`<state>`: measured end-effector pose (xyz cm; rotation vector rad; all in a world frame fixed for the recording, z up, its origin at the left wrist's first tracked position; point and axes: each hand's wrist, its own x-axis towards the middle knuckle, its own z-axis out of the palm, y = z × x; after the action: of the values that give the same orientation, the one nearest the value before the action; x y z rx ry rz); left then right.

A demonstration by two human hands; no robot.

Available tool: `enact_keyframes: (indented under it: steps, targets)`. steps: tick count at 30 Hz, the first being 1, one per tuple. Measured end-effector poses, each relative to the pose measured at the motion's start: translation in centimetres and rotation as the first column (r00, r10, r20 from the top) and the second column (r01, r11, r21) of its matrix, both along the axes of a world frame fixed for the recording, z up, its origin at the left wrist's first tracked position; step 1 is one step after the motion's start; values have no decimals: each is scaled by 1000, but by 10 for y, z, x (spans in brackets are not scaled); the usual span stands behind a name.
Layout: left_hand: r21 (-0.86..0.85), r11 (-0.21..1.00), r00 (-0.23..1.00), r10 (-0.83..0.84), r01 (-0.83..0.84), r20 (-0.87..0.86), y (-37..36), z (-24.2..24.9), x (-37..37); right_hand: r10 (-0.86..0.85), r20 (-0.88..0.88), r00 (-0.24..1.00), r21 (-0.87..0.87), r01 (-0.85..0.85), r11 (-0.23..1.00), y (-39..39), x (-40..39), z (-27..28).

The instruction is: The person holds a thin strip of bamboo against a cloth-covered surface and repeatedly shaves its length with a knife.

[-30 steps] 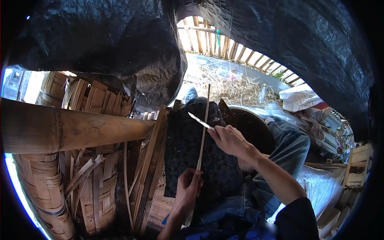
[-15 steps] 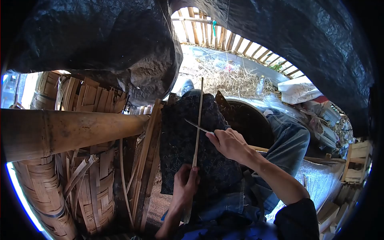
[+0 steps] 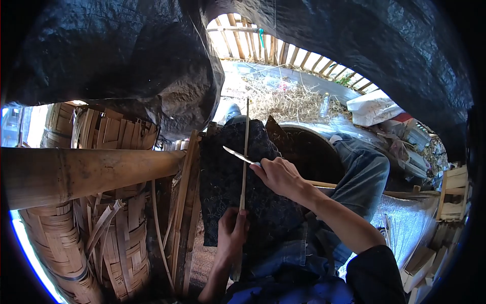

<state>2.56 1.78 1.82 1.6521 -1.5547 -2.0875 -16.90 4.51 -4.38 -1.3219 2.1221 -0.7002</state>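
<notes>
A thin bamboo strip (image 3: 246, 137) stands lengthwise over a dark patterned cloth (image 3: 217, 182) on my lap. My left hand (image 3: 233, 230) is closed around the strip's lower part, thumb on top, and the strip's tail shows below it. My right hand (image 3: 279, 176) grips a knife (image 3: 236, 153) by its handle. The blade points up and left and crosses the strip around its middle. Whether the edge touches the strip cannot be told.
A thick bamboo pole (image 3: 91, 172) juts in from the left above woven bamboo baskets (image 3: 55, 243). Black sheeting (image 3: 126, 55) hangs overhead. A round dark container (image 3: 309, 152) is beyond the cloth. Straw, a clear bottle (image 3: 324, 105) and a white sack (image 3: 374, 108) lie farther off.
The knife blade has turned and shows its bright flat side more. My right hand and the strip appear slightly farther left, as the whole view has shifted a little.
</notes>
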Motion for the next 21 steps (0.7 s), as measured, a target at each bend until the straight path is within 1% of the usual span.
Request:
enact_keyframes:
  steps: [2, 6, 8, 9, 11, 17, 21]
  targets:
    - [34, 999, 1000, 0, 1, -13, 1, 0, 0, 15, 52, 999, 15, -15, 1000, 7, -3, 3]
    - [58, 998, 999, 33, -31, -30, -2, -3, 1, -6, 83, 997, 14, 5, 1000, 22, -6, 12]
    - [63, 998, 999, 20, -18, -38, -1, -4, 1, 6, -2, 1000, 111, -5, 994, 27, -5, 18]
    - [67, 998, 999, 17, -15, -37, -1, -4, 1, 3, -2, 1000, 115, -3, 993, 26, -4, 17]
    - [32, 999, 1000, 5, -5, -18, 0, -2, 1, -23, -25, 999, 104, 25, 994, 19, 2, 14]
    - [20, 1000, 999, 9, -8, -35, 0, -1, 2, -42, -22, 999, 40, 43, 998, 3, 3, 1]
    - [46, 999, 1000, 14, -14, -18, 1, 1, 2, -24, -8, 1000, 65, 24, 998, -13, -9, -4]
